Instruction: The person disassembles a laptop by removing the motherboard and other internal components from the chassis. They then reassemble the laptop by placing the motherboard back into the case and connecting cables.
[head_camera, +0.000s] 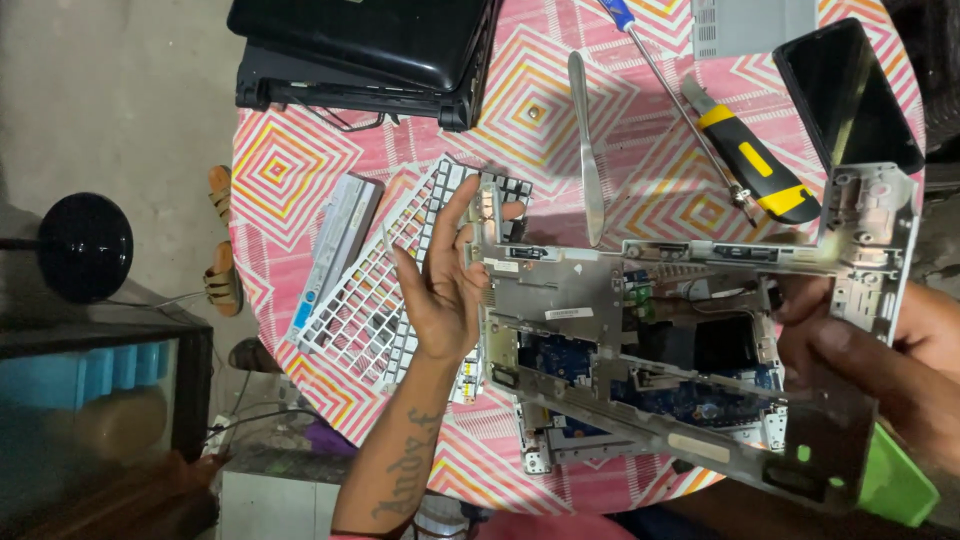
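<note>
Both my hands hold up a stripped silver laptop chassis above the round table, its blue circuit board showing through the openings. My left hand presses against the chassis's left edge with fingers stretched upward, thumb hooked over the corner. My right hand grips the chassis's right side near the hinge. The dark screen sticks up behind the right hinge.
On the pink patterned tablecloth lie a white keyboard frame, a grey battery pack, a metal pry tool, a blue-handled screwdriver, a yellow-and-black utility knife and a black laptop. Sandals are on the floor.
</note>
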